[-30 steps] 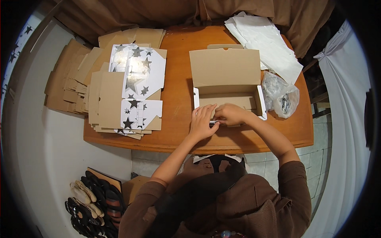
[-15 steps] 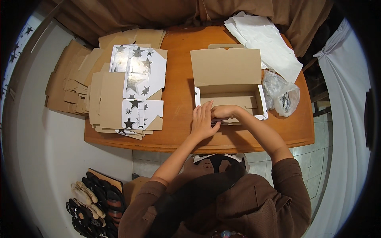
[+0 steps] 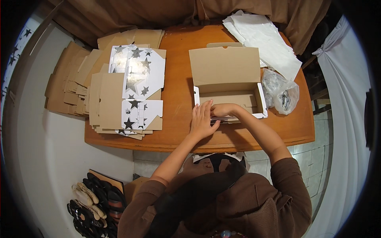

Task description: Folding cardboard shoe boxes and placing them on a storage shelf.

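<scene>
An open cardboard box [image 3: 226,97] stands on the wooden table, plain brown inside with white outer edges. Its lid [image 3: 224,65] is raised and leans away from me. My left hand [image 3: 202,121] lies against the front left corner, fingers stretched out side by side and thumb pointing right along the front wall. Bent inward at the wrist, my right hand [image 3: 223,110] is closed over the top of the front wall, just beside the left. Its fingertips are hidden, and so is part of that wall.
Flat cardboard blanks [image 3: 111,87], some printed with dark stars, are piled on the table's [image 3: 178,79] left. White paper sheets [image 3: 266,39] lie at the back right. Beside the box sits a clear plastic bag [image 3: 286,99]. Several shoes [image 3: 97,198] stand low on the left.
Both hands stay at the box's front wall with almost the same grip. The whole view has shifted very slightly; nothing is taken up or let go.
</scene>
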Tool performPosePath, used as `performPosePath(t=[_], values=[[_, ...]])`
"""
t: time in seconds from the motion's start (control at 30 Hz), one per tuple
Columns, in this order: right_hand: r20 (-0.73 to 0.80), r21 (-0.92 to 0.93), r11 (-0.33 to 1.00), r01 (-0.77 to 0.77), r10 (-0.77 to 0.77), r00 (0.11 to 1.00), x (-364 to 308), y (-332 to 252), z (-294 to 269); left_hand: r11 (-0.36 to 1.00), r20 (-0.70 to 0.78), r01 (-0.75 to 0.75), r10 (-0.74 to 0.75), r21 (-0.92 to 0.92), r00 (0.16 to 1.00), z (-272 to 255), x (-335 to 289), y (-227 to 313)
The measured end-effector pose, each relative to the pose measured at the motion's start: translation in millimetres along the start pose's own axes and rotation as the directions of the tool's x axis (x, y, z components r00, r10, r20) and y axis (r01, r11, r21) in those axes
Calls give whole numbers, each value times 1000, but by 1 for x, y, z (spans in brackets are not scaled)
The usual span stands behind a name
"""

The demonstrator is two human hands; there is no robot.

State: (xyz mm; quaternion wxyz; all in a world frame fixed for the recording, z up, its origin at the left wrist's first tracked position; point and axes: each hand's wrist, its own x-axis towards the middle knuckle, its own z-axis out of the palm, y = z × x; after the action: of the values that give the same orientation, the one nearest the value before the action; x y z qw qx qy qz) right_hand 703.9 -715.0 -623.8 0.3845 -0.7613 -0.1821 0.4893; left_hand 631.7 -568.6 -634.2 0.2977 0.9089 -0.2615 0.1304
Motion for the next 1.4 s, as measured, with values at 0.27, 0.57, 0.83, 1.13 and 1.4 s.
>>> performPosePath(t=[0.27,0.57,0.83,1.13,1.4], values=[[-64,-48,998,26,-29,998,-52,30,-34,999,81,-27,25,28,996,-6,1,1],[-210,-208,957,-204,160,965,-113,46,-39,996,135,-89,90,-14,987,-6,15,7],[-295,-215,972,-90,23,955,-106,57,-22,995,356,-21,53,-94,933,16,34,7],[-269,60,996,-64,78,960,-90,76,-11,975,464,179,-99,-131,880,21,37,4],[-347,14,999,31,-24,938,-89,81,-7,978,566,160,-59,-131,823,15,41,1]])
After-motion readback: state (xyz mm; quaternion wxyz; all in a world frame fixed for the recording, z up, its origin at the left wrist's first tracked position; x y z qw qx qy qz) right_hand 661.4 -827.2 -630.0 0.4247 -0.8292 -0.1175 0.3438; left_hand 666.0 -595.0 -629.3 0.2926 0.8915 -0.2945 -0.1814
